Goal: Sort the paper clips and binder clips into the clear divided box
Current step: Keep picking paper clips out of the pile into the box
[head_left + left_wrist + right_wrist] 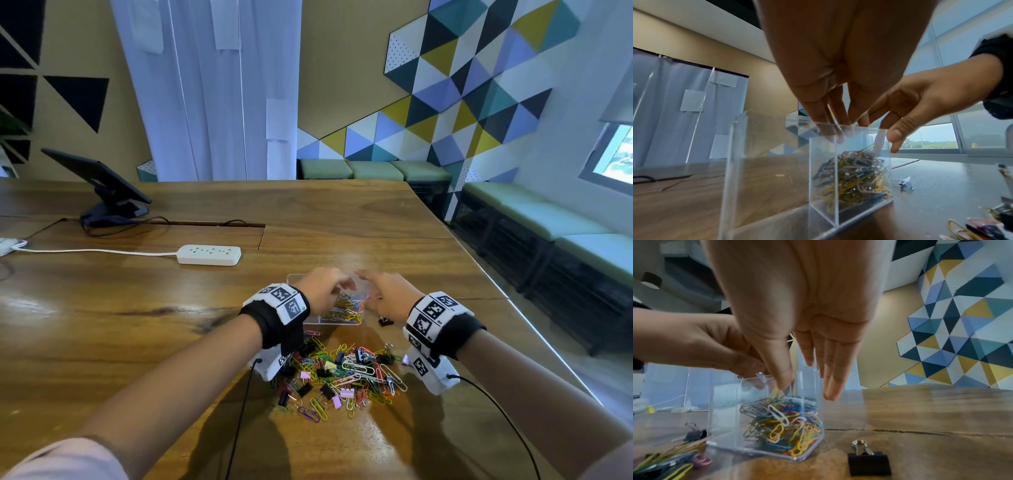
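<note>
Nearest you, the mixed pile point(339, 373) of paper and binder clips is still big; beyond it sits the box point(356, 322), right cell part-filled with paper clips point(785, 421). Left hand point(317, 286) fingers bunched at the rim, contents unclear; right hand point(383, 294) fingers straight, loosely together, holding nothing. Release low inside that cell, and keep the stray binder clip point(869, 463) for another cell.

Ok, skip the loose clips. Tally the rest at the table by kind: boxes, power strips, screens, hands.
clear divided box: 1
power strip: 1
screen on a stand: 1
hands: 2, the left hand and the right hand
Total: 5
</note>
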### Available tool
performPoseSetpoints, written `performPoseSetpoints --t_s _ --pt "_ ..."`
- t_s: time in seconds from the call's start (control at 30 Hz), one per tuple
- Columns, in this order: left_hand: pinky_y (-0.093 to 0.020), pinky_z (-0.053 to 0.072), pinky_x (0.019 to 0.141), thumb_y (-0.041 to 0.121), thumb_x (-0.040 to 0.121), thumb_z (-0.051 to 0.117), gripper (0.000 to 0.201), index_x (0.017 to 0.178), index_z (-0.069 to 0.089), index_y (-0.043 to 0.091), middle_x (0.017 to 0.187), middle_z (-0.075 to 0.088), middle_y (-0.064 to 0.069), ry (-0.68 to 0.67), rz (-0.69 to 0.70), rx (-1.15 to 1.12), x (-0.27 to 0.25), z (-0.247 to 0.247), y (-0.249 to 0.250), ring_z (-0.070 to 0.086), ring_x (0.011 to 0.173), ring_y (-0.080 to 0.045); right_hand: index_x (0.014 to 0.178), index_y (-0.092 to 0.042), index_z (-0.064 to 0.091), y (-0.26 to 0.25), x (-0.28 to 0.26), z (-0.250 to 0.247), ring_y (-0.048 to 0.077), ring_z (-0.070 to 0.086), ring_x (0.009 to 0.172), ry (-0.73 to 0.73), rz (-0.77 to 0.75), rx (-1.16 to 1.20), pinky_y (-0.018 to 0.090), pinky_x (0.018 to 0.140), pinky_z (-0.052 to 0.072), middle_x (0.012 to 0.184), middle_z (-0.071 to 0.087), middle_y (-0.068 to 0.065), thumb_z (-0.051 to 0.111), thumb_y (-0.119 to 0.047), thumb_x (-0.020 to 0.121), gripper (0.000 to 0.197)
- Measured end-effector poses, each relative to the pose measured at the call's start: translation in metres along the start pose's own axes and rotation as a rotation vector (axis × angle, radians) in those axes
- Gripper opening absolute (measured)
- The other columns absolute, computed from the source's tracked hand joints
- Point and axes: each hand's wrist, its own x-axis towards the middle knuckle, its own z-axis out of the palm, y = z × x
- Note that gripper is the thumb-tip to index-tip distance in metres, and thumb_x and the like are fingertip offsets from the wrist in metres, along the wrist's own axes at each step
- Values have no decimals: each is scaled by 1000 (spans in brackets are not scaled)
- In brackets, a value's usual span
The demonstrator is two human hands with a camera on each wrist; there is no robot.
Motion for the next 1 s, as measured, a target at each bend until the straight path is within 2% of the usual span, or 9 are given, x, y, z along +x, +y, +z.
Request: performPoseSetpoints --t_s 0.1,0.17,0.27,0.4,0.47,0.53,0.67,0.8,1.0 --pt "-28 48 83 10 89 54 18 107 59 11 103 57 -1 40 51 10 -15 -5 3 52 88 -13 145 -25 17 5 -8 3 24 51 118 28 9 13 34 99 43 140 42 7 66 -27 82 79" --pt "-24 42 78 19 87 60 15 101 57 14 95 50 5 18 78 52 -27 -8 4 46 85 -10 140 -27 21 8 -15 3 25 55 111 53 35 45 37 96 46 136 40 6 68 -26 80 76" --pt "-22 37 79 30 85 63 24 105 58 18 98 52 5 -62 83 90 -43 -5 4 42 88 -8 123 -22 35 11 -28 4 17 56 91 49 27 5 31 84 48 115 39 -6 67 -25 80 53" --pt "-24 42 80 38 81 68 39 113 57 19 107 55 1 -282 45 102 -59 10 4 50 94 -12 102 -27 50 10 -44 10 5 51 84 -95 -72 -40 15 71 43 92 49 -14 66 -28 81 26" --pt "-29 45 86 41 81 67 46 120 54 20 112 54 1 -375 20 130 -64 19 5 51 100 -14 103 -26 56 7 -50 16 5 52 90 -165 -123 -83 18 81 45 97 55 -12 65 -33 82 24" --pt "-29 43 83 41 80 68 51 124 50 21 115 53 0 -411 8 141 -67 25 6 51 101 -15 112 -26 58 4 -53 23 6 50 101 -209 -155 -124 21 92 41 112 56 -9 63 -35 84 29" --pt "-23 37 76 40 80 69 55 126 49 20 118 52 -2 -393 -18 123 -69 28 8 49 97 -13 124 -30 52 -1 -51 37 10 48 113 -278 -213 -148 30 99 40 124 53 -7 61 -39 85 42" --pt "-26 39 77 42 78 70 57 124 51 15 117 53 -5 -379 -45 117 -67 29 9 52 102 -18 122 -26 54 -6 -47 40 15 50 110 -284 -232 -153 34 97 43 119 55 -1 61 -40 84 41" --pt "-33 44 84 46 83 63 52 122 51 13 111 59 -5 -355 -105 83 -63 33 10 54 101 -20 109 -21 64 -7 -43 41 9 52 97 -224 -227 -144 21 83 39 113 59 -2 63 -29 85 25"
